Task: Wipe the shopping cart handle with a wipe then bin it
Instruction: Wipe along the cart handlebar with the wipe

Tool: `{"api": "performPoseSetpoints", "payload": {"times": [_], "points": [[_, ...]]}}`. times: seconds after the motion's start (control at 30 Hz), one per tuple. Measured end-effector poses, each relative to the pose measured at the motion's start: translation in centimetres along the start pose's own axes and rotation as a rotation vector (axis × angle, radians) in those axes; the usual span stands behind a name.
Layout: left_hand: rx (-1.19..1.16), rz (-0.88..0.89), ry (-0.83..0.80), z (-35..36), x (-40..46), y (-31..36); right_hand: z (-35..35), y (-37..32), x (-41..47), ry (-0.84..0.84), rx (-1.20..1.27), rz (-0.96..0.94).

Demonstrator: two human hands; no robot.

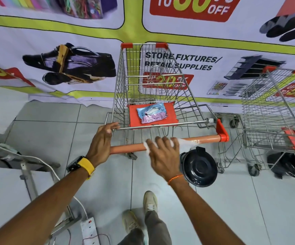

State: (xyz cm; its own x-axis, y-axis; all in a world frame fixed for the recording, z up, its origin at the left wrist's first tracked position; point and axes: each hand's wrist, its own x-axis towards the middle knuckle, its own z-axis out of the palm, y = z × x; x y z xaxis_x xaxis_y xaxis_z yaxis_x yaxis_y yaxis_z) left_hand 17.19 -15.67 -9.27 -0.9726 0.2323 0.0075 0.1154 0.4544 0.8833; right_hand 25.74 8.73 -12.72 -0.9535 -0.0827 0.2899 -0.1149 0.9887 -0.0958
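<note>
The right hand (162, 152) lies over the middle of the orange cart handle (203, 139), fingers curled down and pressing a white wipe (183, 145) against the bar; the wipe's loose end trails toward the handle's right end. The left hand (104, 138) is closed around the wire frame at the cart's left corner, just above the handle's left end, steadying the shopping cart (153, 82). A pack of wipes (152, 112) rests on the red child seat flap. The black bin (198, 167) stands on the floor below the handle, lid shut. To wipe well, the person would likely keep the wipe wrapped around the bar and slide it end to end, including the part under the left hand.
</note>
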Motion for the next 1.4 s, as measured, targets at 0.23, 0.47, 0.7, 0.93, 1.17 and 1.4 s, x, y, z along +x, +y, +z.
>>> {"api": "performPoseSetpoints", "payload": {"times": [0.23,0.47,0.7,0.93,1.17,1.4], "points": [[0.041,-0.041,-0.021,0.2,0.0,-0.5,-3.0,13.4,-2.1,0.045,-0.011,0.154],[0.027,0.009,0.018,0.3,-0.1,0.5,-2.1,9.6,-0.8,0.143,0.101,0.297],[-0.008,-0.026,0.048,0.3,-0.4,0.8,0.1,-7.0,1.2,0.039,0.314,0.204],[-0.029,-0.129,0.002,-0.2,-0.5,0.2,0.2,-12.0,1.8,-0.029,0.312,0.091],[0.298,0.006,-0.047,0.1,0.1,-0.1,-1.7,1.3,0.3,0.076,0.256,0.126],[0.337,0.018,-0.049,0.4,0.0,0.1,-3.8,14.7,-1.7,0.147,0.154,0.353]]}}
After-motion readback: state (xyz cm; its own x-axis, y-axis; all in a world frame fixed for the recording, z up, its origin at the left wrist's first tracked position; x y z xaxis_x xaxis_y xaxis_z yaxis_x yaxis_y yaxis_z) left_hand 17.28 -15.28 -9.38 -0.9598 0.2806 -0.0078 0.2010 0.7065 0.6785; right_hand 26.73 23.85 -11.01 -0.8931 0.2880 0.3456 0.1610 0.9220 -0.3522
